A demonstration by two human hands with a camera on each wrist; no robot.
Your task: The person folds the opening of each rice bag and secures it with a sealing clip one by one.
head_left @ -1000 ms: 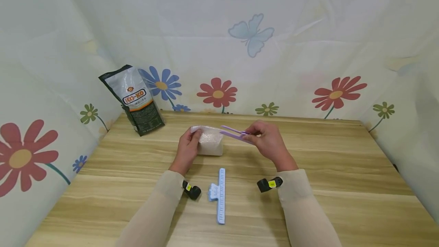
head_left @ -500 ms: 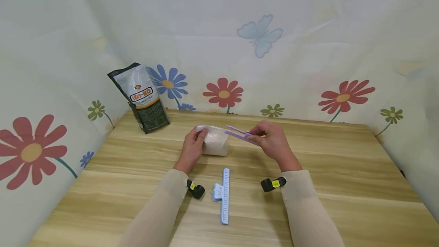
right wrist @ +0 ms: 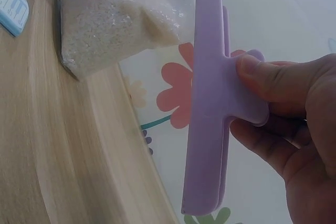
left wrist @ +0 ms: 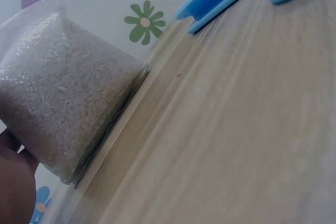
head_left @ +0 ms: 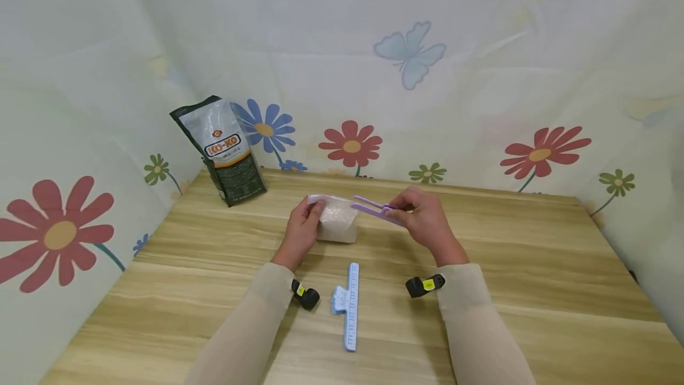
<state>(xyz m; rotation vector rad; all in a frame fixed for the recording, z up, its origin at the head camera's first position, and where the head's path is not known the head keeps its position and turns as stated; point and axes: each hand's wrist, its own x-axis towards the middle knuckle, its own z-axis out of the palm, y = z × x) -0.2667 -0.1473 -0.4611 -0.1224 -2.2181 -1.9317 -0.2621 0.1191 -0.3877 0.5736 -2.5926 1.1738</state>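
Note:
A clear plastic bag of white rice (head_left: 338,226) stands on the table, its top gathered at the left by my left hand (head_left: 299,233). The left thumb lies across the front of the bag's upper corner. My right hand (head_left: 426,218) pinches the handles of a purple bag clip (right wrist: 207,103) between thumb and fingers. In the head view the clip's two long bars are spread apart, and their tips reach the bag's upper right edge. From the right wrist, the rice bag (right wrist: 110,24) appears just beyond the clip.
A light blue bag clip (head_left: 351,308) with ruler-like markings lies on the wooden table (head_left: 513,242) between the forearms. At the back left, a tall dark green and silver KO-KO bag (head_left: 228,156) leans against the flowered backdrop (head_left: 299,76). Black wrist cameras sit on both sleeves.
The head view has turned slightly left, so everything appears shifted right. Both hands, the rice bag and the purple clip keep nearly the same places relative to one another.

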